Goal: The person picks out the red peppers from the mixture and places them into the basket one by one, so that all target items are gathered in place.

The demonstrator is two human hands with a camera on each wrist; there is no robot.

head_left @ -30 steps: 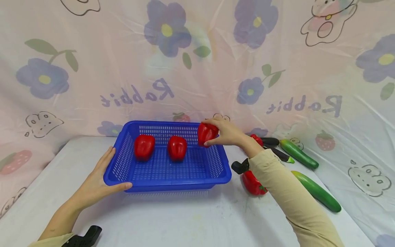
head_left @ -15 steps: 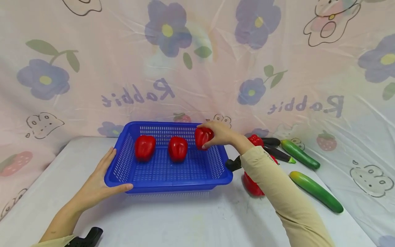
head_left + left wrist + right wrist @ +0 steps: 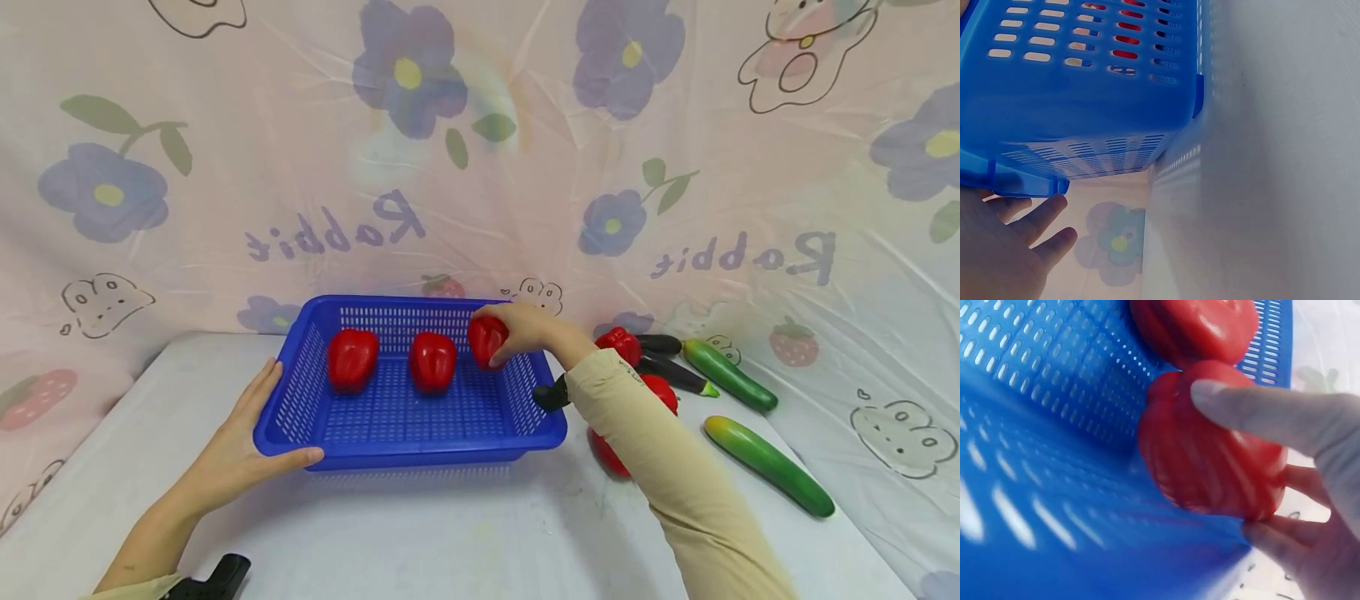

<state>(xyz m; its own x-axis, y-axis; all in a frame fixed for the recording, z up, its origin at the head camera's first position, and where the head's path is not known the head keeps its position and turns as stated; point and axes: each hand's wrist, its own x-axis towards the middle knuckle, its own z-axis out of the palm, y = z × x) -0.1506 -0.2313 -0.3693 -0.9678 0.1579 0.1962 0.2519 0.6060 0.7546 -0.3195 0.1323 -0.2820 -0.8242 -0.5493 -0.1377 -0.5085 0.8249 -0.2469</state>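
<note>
My right hand point(image 3: 525, 327) grips a red bell pepper point(image 3: 486, 340) inside the right end of the blue plastic basket point(image 3: 420, 454). In the right wrist view the thumb lies across the held pepper point(image 3: 1210, 450), with fingers at its far side. Two more red bell peppers sit in the basket, one at the left point(image 3: 352, 360) and one in the middle point(image 3: 432, 362). My left hand point(image 3: 232, 454) rests at the basket's left end, thumb along the front rim and fingers by the side rim. The left wrist view shows those fingers point(image 3: 1041, 219) fairly straight beneath the rim.
Right of the basket lie more red peppers point(image 3: 621, 343), partly behind my right sleeve point(image 3: 660, 467). Beyond them are dark eggplants point(image 3: 675, 373) and two green cucumber-like vegetables, one farther back point(image 3: 729, 375) and one nearer point(image 3: 772, 467). A patterned curtain point(image 3: 480, 167) hangs behind the white table point(image 3: 450, 533).
My right hand has moved left and slightly down with the bell pepper, from over the basket's right back corner to lower inside it. The left hand stays at the basket's left end.
</note>
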